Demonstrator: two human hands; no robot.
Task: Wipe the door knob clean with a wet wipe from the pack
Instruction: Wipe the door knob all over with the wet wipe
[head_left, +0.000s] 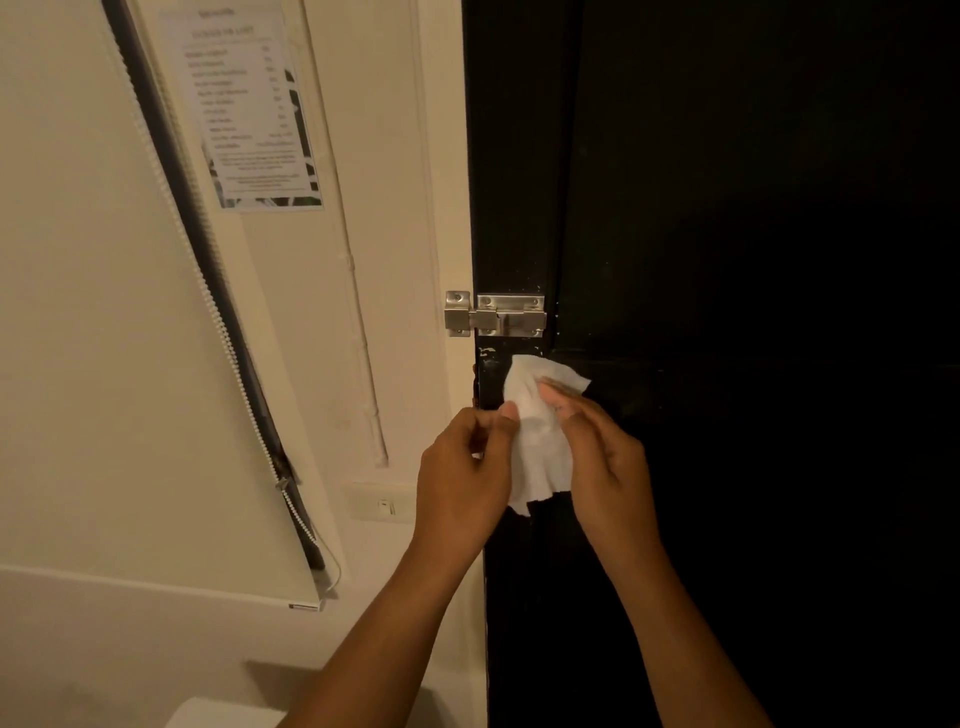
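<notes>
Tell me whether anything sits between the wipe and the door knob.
Cannot tell: no door knob shows in this view. The wet wipe is held by both the left hand and right hand in front of the black door, just below the metal slide bolt.

Your hands and the wipe (537, 441) crowd the door (727, 260) edge; the bolt (496, 314) juts just above; the door face rightward lies open.

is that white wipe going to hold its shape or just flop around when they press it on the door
Probably floppy: the wipe droops and creases between the left hand and right hand. It looks thin and light, so it should likely mould around hardware.
</notes>
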